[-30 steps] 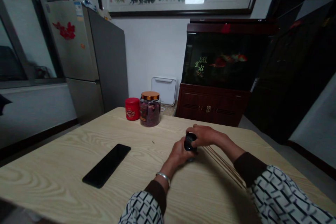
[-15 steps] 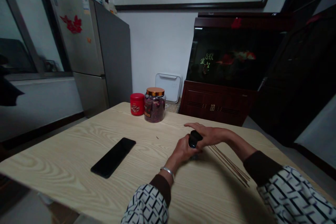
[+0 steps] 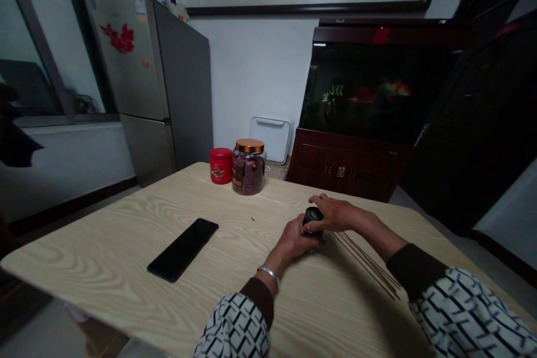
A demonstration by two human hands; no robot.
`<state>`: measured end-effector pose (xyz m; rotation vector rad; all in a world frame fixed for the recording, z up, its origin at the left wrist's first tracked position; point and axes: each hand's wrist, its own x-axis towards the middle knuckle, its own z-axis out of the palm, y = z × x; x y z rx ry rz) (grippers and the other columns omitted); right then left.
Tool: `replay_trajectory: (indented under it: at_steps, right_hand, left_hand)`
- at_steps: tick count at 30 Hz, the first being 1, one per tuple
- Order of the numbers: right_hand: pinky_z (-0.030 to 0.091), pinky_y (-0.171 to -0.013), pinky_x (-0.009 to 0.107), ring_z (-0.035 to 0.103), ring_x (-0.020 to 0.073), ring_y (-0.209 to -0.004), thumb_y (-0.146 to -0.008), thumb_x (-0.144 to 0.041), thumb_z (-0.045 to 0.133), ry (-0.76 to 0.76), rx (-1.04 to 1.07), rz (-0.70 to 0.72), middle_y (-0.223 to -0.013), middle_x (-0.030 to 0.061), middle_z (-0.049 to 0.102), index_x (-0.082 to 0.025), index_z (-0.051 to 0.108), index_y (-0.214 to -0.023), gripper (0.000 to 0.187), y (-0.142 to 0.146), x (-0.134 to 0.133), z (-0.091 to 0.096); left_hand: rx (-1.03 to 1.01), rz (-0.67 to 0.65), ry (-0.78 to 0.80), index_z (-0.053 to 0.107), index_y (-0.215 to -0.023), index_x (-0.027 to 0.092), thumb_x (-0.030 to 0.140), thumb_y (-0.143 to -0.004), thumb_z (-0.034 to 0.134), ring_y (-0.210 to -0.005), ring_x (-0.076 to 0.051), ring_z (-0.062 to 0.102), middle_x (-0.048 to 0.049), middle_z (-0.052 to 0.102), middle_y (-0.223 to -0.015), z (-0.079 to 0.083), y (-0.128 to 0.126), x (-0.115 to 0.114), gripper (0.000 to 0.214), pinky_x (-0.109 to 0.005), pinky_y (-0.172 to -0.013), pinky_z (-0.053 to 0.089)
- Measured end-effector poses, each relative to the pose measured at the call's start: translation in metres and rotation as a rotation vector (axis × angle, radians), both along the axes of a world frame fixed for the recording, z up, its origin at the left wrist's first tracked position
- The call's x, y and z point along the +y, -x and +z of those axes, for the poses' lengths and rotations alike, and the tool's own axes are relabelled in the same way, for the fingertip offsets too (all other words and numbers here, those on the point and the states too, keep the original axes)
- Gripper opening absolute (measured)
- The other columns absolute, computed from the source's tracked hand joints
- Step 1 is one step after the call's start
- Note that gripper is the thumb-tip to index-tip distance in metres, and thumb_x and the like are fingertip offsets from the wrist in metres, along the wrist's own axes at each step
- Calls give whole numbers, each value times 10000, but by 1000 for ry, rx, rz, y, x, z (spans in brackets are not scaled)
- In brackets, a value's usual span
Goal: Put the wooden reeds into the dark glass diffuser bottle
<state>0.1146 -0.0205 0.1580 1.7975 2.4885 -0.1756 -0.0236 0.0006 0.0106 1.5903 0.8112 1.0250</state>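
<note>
container [image 3: 313, 218]: black | sleeve [image 3: 461, 313]: white, black lattice | cuff [image 3: 415, 271]: dark brown | bench [image 3: 92, 251]: pale, wood-grained | tin [image 3: 220, 165]: red | jar lid [image 3: 250, 146]: copper-gold | phone [image 3: 183, 249]: black

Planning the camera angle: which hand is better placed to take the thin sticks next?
Probably the right hand: it rests on the dark cylinder, its forearm right beside the thin sticks; the left hand sits farther off.

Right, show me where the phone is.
In the head view, the black smartphone lies on the light wood table, to the left of the left hand and nearer the camera than the red tin.
</note>
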Motion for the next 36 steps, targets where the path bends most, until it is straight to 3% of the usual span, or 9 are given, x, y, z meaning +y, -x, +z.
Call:
replay_trajectory:
  at_steps: [3,8,13,16,19,22,29,32,36]
  right_hand:
    - [479,-898,445,637,338,-1071,-761,-484,666,27,-78,-12,-1170,173,660,-167,610,-1257,591,4,0,2]
    - [445,-987,417,509,353,-1273,-621,-511,783,12,50,106,-1469,195,448,-159,398,-1477,1003,1,2,-3]
    - [480,-799,385,640,300,-943,-724,-498,705,-15,-13,41,-1041,138,674,-173,646,-1121,517,1,8,0]
    - [467,-812,323,614,230,-952,-679,-293,747,-82,244,143,-1068,83,650,-200,604,-1117,470,-8,11,13]
    - [470,-793,311,598,196,-923,-681,-291,765,-104,608,98,-1041,53,630,-205,527,-1118,504,-25,2,16]
    - [474,-779,317,595,192,-905,-715,-364,765,-49,912,10,-999,38,622,-213,489,-1071,475,-40,-28,-11]
    - [466,-836,329,589,198,-951,-761,-284,700,-82,1126,-174,-1041,39,598,-236,444,-1053,391,-38,-109,-132]
    - [453,-885,331,585,201,-994,-741,-231,690,-116,1085,-158,-1084,42,599,-239,443,-1019,372,-26,-125,-149]
    - [438,-923,344,578,218,-1051,-702,-245,727,-150,953,-185,-1162,50,607,-240,489,-1041,414,-21,-135,-148]
  left_hand:
    - [50,50,-62,626,-1107,151,274,-560,854,-854,-220,619,-73,690,-955,-1,0,0,605,-294,-730,486]
    - [42,27,-87,615,-1131,144,281,-552,866,-895,-233,622,-79,694,-989,0,1,0,646,-306,-778,492]
    - [104,62,-107,622,-1115,148,304,-571,853,-857,-205,624,-67,691,-974,0,1,0,611,-273,-717,480]
    - [158,78,-133,632,-1109,151,330,-578,853,-845,-197,617,-61,688,-957,1,2,0,602,-274,-717,474]
    - [177,90,-139,635,-1124,158,366,-575,863,-847,-205,619,-63,684,-945,1,2,0,629,-285,-718,476]
    - [156,85,-140,629,-1143,170,370,-578,863,-881,-210,624,-60,685,-971,1,3,-1,644,-288,-746,486]
    - [138,93,-137,624,-1163,166,372,-585,867,-906,-229,631,-78,686,-991,0,2,-2,659,-333,-806,501]
    - [148,98,-161,615,-1172,171,361,-611,854,-919,-235,628,-82,680,-1008,0,2,-3,639,-362,-834,497]
    - [183,129,-159,598,-1167,165,362,-604,859,-927,-241,625,-85,673,-1016,2,2,-3,651,-377,-849,491]
